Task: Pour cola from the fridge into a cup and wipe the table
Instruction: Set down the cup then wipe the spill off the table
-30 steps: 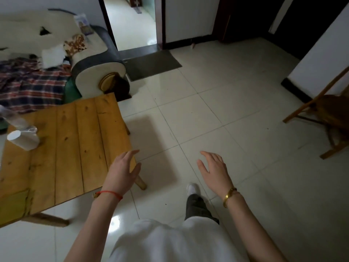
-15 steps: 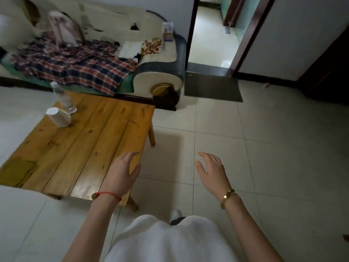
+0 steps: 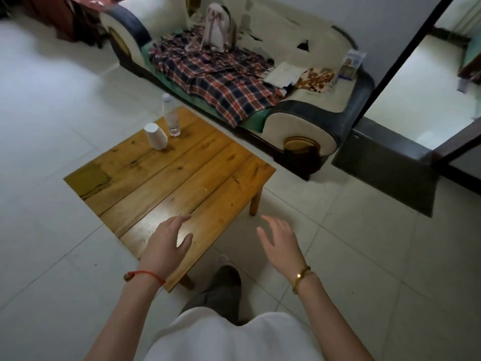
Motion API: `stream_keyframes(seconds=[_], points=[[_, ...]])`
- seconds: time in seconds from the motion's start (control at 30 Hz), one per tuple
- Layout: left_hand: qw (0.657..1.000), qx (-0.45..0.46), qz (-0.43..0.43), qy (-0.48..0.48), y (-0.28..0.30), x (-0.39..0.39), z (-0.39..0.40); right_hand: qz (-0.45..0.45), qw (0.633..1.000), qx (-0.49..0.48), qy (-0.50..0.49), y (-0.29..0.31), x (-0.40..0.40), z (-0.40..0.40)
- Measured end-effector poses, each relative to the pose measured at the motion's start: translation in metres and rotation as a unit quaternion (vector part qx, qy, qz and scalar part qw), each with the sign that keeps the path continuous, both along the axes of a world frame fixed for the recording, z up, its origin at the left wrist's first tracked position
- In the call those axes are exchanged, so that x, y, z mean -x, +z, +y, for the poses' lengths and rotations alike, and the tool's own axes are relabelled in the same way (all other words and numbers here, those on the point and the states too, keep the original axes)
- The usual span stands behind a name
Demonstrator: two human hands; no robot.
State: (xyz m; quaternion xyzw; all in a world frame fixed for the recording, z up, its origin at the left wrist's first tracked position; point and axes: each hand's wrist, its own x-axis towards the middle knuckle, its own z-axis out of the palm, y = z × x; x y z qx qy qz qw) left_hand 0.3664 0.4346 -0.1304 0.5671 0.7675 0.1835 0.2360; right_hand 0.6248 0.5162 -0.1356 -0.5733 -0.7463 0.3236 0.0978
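White paper cup point(image 3: 155, 138) on the wooden plank table point(image 3: 182, 188) had come nearer; both the left hand point(image 3: 166, 243) and the right hand point(image 3: 279, 241) stayed spread, holding nothing, cola unfetched.

I see the low wooden plank table point(image 3: 182, 183) with a white paper cup point(image 3: 155, 136) upside down near its far corner. A clear plastic bottle point(image 3: 170, 118) stands upright just beside the cup, closer to the table's far edge.
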Motion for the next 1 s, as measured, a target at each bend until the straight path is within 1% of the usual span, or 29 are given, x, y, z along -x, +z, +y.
stream_keyframes(seconds=[0.17, 0.37, 0.5, 0.63, 0.73, 0.87, 1.0], points=[[0.998, -0.002, -0.013, 0.058, -0.011, 0.011, 0.036, 0.006, 0.998, 0.014, 0.061, -0.011, 0.025, 0.063], [0.993, -0.001, -0.016, 0.12, -0.008, 0.028, 0.08, 0.02, 0.994, 0.007, 0.109, -0.001, 0.063, 0.138], [0.986, 0.011, -0.018, 0.166, -0.008, 0.041, 0.093, 0.016, 0.989, -0.002, 0.146, 0.002, 0.086, 0.17], [0.977, 0.017, -0.017, 0.213, -0.012, 0.048, 0.094, -0.008, 0.98, 0.011, 0.2, -0.007, 0.106, 0.19], [0.965, 0.018, -0.025, 0.259, -0.013, 0.046, 0.093, -0.024, 0.971, 0.029, 0.237, -0.017, 0.12, 0.202], [0.938, 0.012, -0.037, 0.345, -0.017, 0.038, 0.094, -0.029, 0.956, 0.055, 0.286, -0.026, 0.14, 0.22], [0.911, 0.013, -0.034, 0.41, -0.021, 0.034, 0.1, -0.054, 0.935, 0.022, 0.35, -0.027, 0.163, 0.247]])
